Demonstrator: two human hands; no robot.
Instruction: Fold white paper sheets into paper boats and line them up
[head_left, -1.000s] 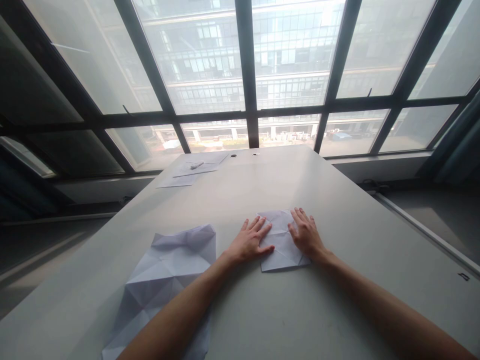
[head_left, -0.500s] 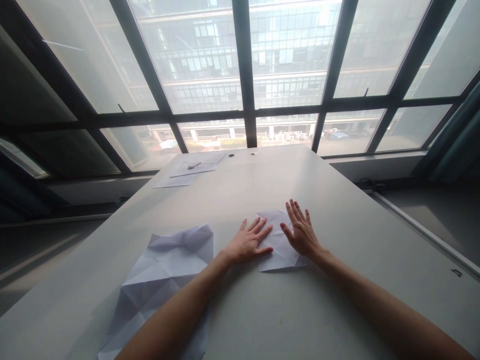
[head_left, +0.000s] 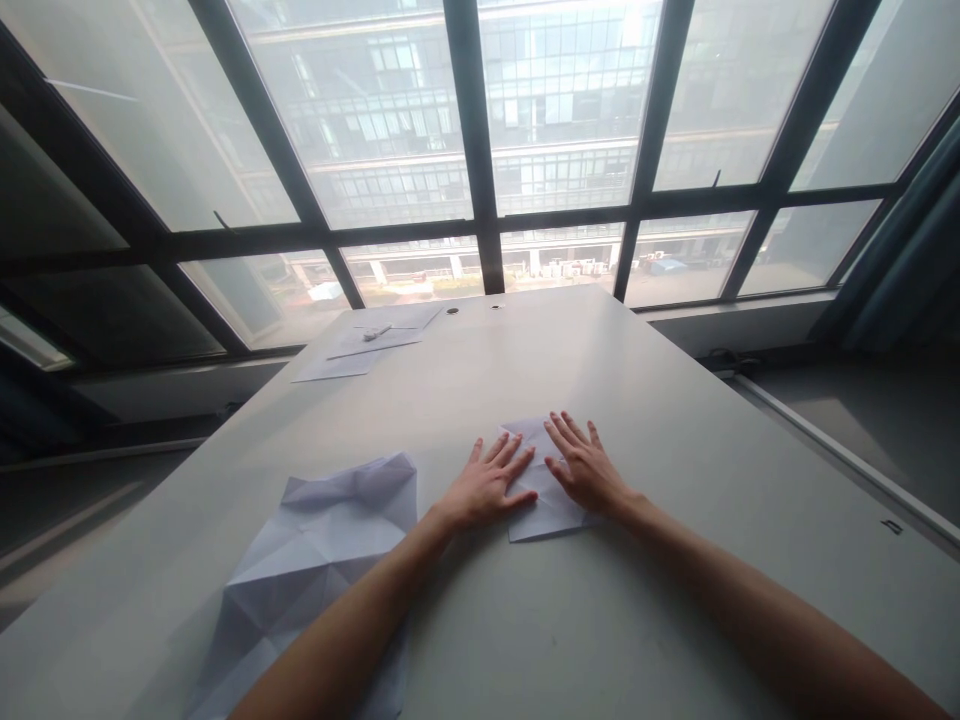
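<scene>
My left hand (head_left: 484,488) lies at the left edge of a folded white paper (head_left: 546,515), palm down, its fingers fanned well apart; the fingertips and thumb reach over the paper, and nothing is gripped between them. My right hand (head_left: 586,472) is over the right side of the same paper, palm down too, fingers stretched out and a little spread, thumb held away and pointing towards my left hand. It has hold of nothing either, and I cannot tell how firmly it presses. The folded paper lies flat on the white bench (head_left: 660,620) in front of me, creases showing between my hands, its near edge bare towards me.

To my left a larger creased sheet (head_left: 322,530) rests on the bench, its folds standing up in ridges, with my left forearm crossing above part of it. Farther off, near the bench's far left edge, flat papers (head_left: 330,367) overlap, with a small white object (head_left: 376,333) on top, too small to name. Beyond the bench stand dark-framed windows (head_left: 397,110).
</scene>
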